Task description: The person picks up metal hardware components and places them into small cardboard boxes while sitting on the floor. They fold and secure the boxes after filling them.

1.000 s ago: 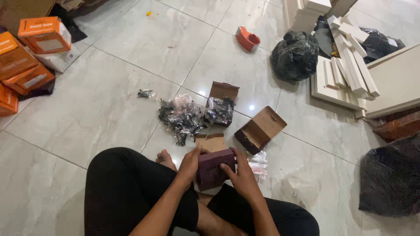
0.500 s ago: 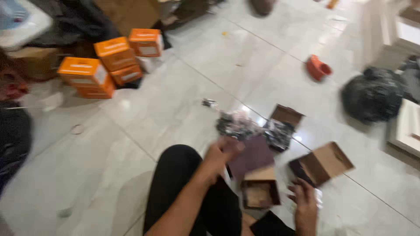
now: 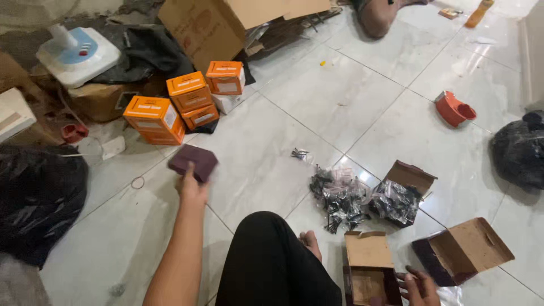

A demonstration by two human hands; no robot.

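A small maroon box (image 3: 194, 161) is gripped in the left hand (image 3: 192, 187), with the fingers closed on its near edge and the arm stretched out over the floor (image 3: 266, 153) to the left of the bent knee (image 3: 266, 238). The box is held low, apparently just above the tile, a little short of the stack of orange boxes (image 3: 187, 102); it is kept closed and roughly flat, so nothing can spill from it.

The right hand (image 3: 418, 283) is seen only in part at the lower edge. Its fingers are laid loosely on the open brown box (image 3: 368, 269), and whether anything is gripped cannot be told. That box is set upright with its flap raised, close to the lap, so its inside is within easy reach.

Two more open boxes are kept to the right: one (image 3: 405, 190) is filled with bagged black parts, the other (image 3: 464, 252) is lying on its side with its flaps spread. A loose heap of bagged black parts (image 3: 340, 195) is piled just beside the filled one, near the bare foot (image 3: 310, 243).

Bare tile is left between the maroon box and the orange stack, and a wide strip is open ahead of the knee. Room to the far left is closed off by a black bag (image 3: 37, 198), and to the right by the cluster of boxes.
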